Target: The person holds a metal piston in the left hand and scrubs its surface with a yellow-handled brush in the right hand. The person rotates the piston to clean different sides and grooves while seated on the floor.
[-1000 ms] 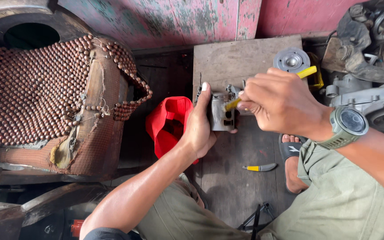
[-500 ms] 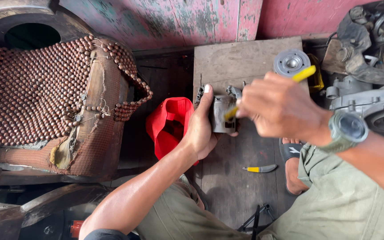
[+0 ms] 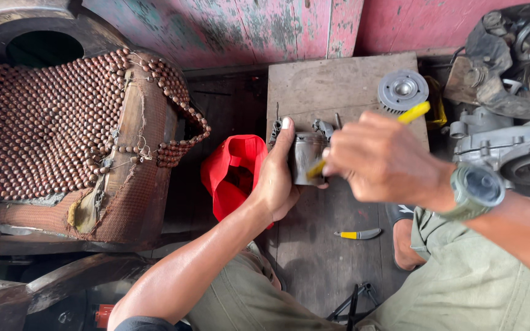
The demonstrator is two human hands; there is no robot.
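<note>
My left hand (image 3: 277, 175) grips a grey metal piston (image 3: 307, 158) over the wooden board (image 3: 326, 83), thumb pointing up along its left side. My right hand (image 3: 378, 160), with a green wristwatch (image 3: 475, 189) on its wrist, holds a yellow-handled brush (image 3: 413, 113). The brush's bristle end touches the piston's right side near its lower edge. The right hand is blurred by motion.
A red cap (image 3: 233, 175) lies left of the piston. A small yellow-handled knife (image 3: 358, 233) rests on the floorboards. A grey round metal part (image 3: 403, 91) sits at the board's far right corner. Engine parts (image 3: 510, 67) fill the right; a beaded seat (image 3: 62, 135) stands left.
My right hand and the brush have slid down and slightly left across the piston, now blurred. The left hand keeps the piston nearly still.
</note>
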